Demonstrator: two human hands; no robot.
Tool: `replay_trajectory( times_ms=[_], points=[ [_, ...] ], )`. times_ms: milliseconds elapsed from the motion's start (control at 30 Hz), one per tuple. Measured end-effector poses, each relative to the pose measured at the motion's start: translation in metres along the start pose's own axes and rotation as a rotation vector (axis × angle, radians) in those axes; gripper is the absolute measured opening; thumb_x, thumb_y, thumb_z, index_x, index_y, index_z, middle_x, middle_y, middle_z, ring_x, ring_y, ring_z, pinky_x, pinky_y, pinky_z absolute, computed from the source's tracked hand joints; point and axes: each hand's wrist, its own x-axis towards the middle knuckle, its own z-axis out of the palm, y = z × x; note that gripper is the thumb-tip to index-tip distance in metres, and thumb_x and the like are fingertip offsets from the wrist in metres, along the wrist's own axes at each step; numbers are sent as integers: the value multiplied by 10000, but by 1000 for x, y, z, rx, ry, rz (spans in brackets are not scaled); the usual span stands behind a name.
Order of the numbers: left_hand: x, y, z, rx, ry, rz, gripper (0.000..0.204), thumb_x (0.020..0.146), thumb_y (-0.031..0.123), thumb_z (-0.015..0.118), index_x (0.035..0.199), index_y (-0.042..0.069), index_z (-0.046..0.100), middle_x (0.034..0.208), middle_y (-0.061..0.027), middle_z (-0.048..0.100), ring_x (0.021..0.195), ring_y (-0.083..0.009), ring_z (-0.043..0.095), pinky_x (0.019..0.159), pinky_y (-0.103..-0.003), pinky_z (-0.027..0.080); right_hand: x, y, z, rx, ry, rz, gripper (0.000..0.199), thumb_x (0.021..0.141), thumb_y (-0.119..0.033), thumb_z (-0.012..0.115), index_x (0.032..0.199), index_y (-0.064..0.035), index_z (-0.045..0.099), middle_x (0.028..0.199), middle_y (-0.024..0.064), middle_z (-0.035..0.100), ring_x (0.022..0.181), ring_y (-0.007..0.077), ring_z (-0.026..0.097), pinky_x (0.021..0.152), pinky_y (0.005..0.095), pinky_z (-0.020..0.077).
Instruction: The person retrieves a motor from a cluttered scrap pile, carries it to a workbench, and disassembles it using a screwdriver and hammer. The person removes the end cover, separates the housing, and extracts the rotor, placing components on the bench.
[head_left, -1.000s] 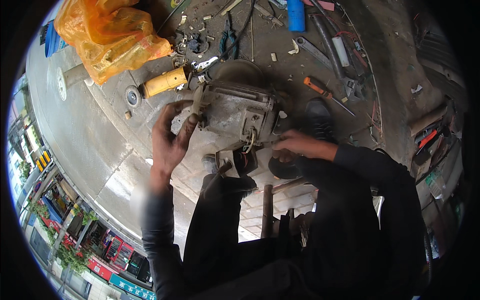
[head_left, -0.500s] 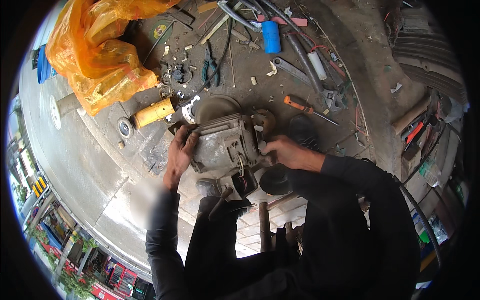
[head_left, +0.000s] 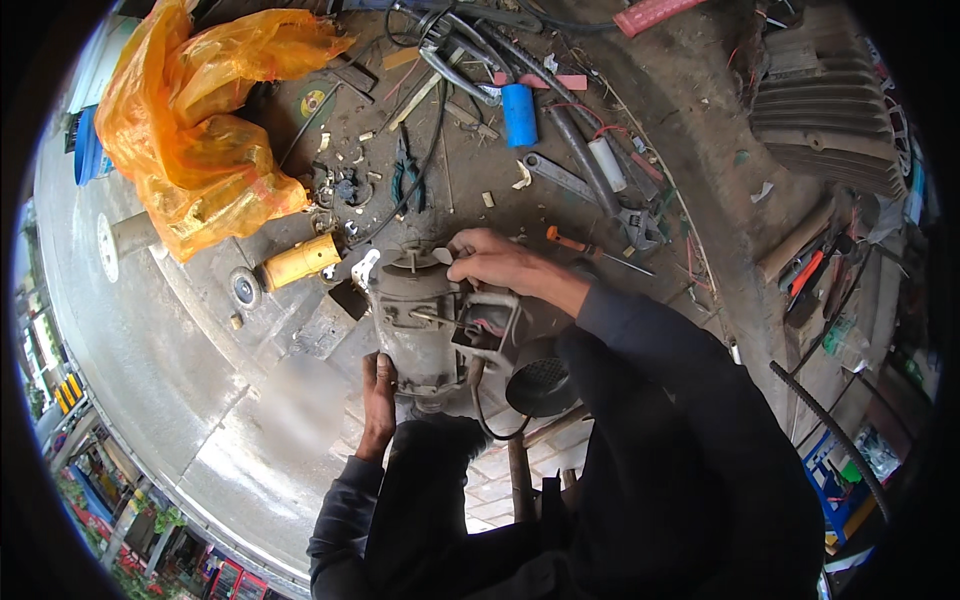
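Note:
A dusty grey electric motor (head_left: 405,335) stands between my knees, with one end pointing away from me. At its near left edge my left hand (head_left: 378,408) grips the casing, thumb on top. My right hand (head_left: 495,262) is closed at the far right end, beside the shaft end. Its fingertips pinch a small pale flat piece (head_left: 443,256) against the end cover; the exact kind cannot be made out. An uncovered terminal box (head_left: 490,325) with wires inside sits on the motor's right side. A dark round bowl-shaped cover (head_left: 540,378) is right of it.
Left of the motor lies a yellow angle grinder (head_left: 300,262), below an orange plastic bag (head_left: 215,150). Beyond are pliers (head_left: 407,175), a blue cylinder (head_left: 519,115), a wrench (head_left: 560,178) and an orange-handled screwdriver (head_left: 575,242). A ribbed metal housing (head_left: 825,130) stands far right.
The motor has been turned, so its end now points away from me and its terminal box faces right. My right hand moved to the far end; my left hand moved down to the near end.

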Motion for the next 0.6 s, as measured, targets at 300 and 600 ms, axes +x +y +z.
replay_trajectory(
  times_ms=[300, 600],
  points=[
    [14, -12, 13, -202, 26, 105, 536, 1110, 514, 418, 1378, 70, 553, 944, 27, 544, 830, -97, 486, 764, -253, 396, 12, 14, 22, -486, 213, -362, 349, 932, -268, 662, 1100, 29, 589, 935, 221, 650, 881, 362, 664, 809, 449, 519],
    [74, 39, 50, 17, 133, 284, 678, 1114, 496, 366, 1463, -74, 480, 1406, -215, 604, 1302, -290, 551, 1126, -366, 376, -11, 38, 23, -347, 246, -350, 300, 956, -206, 661, 1124, 17, 550, 1043, 222, 630, 984, 372, 637, 896, 450, 500]
  ],
)
